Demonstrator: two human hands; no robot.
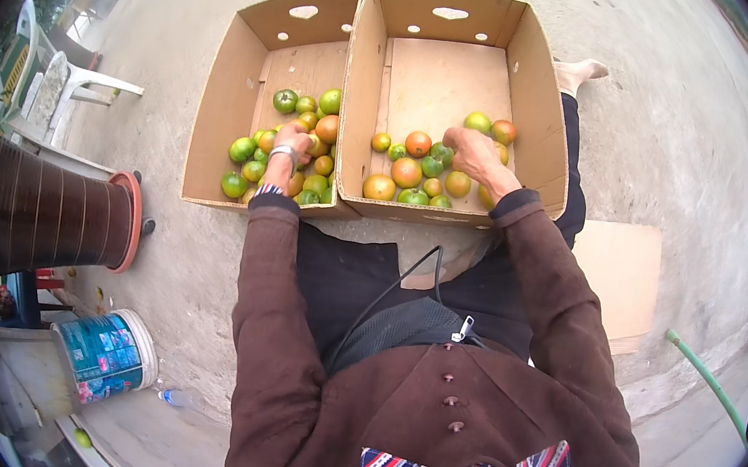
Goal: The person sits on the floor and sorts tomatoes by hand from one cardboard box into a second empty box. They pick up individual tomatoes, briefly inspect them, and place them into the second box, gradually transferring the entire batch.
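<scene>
Two open cardboard boxes stand side by side before me, with green, yellowish and orange tomatoes in both. My left hand, with a metal band at the wrist, reaches down among the tomatoes in the left box; its fingertips are partly hidden, so its grip does not show. Over the right box, my right hand has its fingers bent down at a green tomato; whether they grip it is unclear. An orange tomato lies just left of that one.
A flat cardboard piece lies on the concrete floor at right, near a green hose. On the left are a white plastic chair, a large brown planter, a printed bucket and a plastic bottle.
</scene>
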